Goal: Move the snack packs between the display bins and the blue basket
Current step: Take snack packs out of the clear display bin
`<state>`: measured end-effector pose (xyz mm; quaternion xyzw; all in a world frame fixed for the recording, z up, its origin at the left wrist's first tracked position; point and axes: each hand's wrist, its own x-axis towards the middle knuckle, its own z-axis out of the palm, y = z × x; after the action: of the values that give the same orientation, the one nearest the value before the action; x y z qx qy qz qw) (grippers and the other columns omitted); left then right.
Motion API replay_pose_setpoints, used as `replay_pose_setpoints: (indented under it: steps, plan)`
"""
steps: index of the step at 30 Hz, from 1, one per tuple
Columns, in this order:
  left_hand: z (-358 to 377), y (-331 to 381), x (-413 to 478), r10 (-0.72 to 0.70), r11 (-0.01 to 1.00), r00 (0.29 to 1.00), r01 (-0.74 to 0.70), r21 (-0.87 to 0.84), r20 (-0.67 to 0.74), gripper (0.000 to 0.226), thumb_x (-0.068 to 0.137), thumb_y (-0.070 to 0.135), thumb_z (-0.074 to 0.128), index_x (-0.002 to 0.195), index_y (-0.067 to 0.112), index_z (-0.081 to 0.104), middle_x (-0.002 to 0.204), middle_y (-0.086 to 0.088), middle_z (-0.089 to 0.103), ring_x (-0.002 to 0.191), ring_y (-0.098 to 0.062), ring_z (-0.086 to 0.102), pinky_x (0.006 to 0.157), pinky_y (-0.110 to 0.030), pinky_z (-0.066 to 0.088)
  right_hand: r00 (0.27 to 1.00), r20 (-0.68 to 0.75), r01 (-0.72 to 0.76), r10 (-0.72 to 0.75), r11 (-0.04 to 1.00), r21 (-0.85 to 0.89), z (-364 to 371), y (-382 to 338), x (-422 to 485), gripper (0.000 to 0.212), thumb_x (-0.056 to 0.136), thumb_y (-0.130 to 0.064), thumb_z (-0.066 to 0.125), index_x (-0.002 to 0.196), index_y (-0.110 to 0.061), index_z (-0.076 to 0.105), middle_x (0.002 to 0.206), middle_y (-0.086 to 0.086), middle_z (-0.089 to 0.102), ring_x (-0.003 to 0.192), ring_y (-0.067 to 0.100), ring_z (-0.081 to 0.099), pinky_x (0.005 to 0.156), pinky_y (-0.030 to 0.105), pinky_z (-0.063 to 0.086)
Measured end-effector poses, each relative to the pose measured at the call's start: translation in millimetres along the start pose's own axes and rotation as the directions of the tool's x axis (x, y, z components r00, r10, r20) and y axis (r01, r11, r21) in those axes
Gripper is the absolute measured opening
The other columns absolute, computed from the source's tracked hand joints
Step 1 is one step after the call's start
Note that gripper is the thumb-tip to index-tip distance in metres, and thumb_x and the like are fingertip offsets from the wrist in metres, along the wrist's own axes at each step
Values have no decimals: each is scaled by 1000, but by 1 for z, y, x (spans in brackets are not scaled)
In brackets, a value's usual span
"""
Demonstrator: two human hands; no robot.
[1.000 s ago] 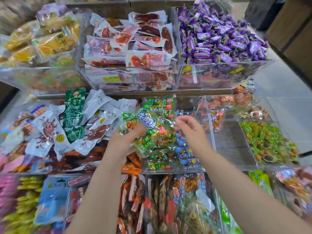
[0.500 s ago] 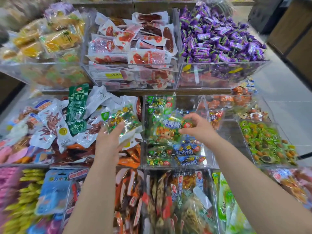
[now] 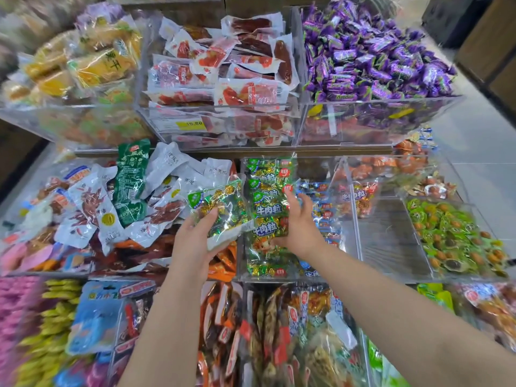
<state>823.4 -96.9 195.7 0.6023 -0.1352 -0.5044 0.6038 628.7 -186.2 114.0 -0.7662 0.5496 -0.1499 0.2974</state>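
Left hand around green snack pack
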Motion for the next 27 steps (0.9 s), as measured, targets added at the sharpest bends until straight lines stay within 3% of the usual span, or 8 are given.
replay_pose_setpoints:
  steps: [7,13,17,18,20,22,24,27]
  plan:
    - [-3,7,3,-27,999,998,26,22,51,19,87,21,68,102,23,57,105,17,54,99,-5,56,62,-32,59,975,-172,143,-143,990,-14,5,-1,18,105,76,-22,78,150,-20,4,153,6,-4,130,24,34,98,19,29]
    - [-2,6,-1,-102,992,966,81,95,238,23,82,1,66,101,13,63,94,-2,74,89,-24,72,64,-35,59,997,-66,28,-30,999,-27,3,2,-1,123,63,-53,79,147,-34,-8,152,-5,-22,144,24,-3,117,41,14]
    - [2,2,-2,-75,980,947,12,197,311,31,84,6,66,114,15,62,110,-6,72,103,-24,68,84,-42,56,974,-177,-97,144,964,247,-17,-13,-21,76,77,-50,69,140,-36,29,147,-5,14,136,15,20,115,38,15]
    - [3,1,-1,-36,970,943,-47,238,331,30,86,6,66,113,20,64,110,-2,72,105,-20,67,88,-39,53,947,-195,-145,254,883,446,-24,-16,-24,51,83,-43,66,129,-28,46,134,-1,33,123,11,36,113,36,27]
    - [8,2,-6,74,941,903,-204,270,424,33,84,0,66,99,29,74,101,6,75,99,-9,68,84,-23,53,878,147,-360,456,424,831,-43,-23,-29,28,89,-40,59,105,-17,61,111,3,54,94,12,57,90,35,49]
    - [14,3,-10,183,872,831,-384,305,525,47,78,-6,70,87,39,77,95,17,74,97,1,67,84,-17,52,772,577,-614,266,79,785,-62,-30,-37,48,83,-52,59,108,-10,61,106,14,63,89,25,66,73,36,55]
    - [20,1,-12,270,753,738,-563,342,619,47,71,-8,75,92,34,75,101,23,71,112,1,60,98,-22,48,732,679,-681,56,40,731,-71,-34,-43,60,75,-53,61,114,-8,57,102,20,68,89,31,69,70,35,57]
    - [25,1,-13,287,526,631,-733,432,721,66,69,-20,69,114,28,66,124,25,56,137,-8,37,99,-5,34,800,599,-600,-44,-112,793,-80,-34,-51,42,75,-30,66,109,-8,57,92,18,71,80,27,71,67,34,59]
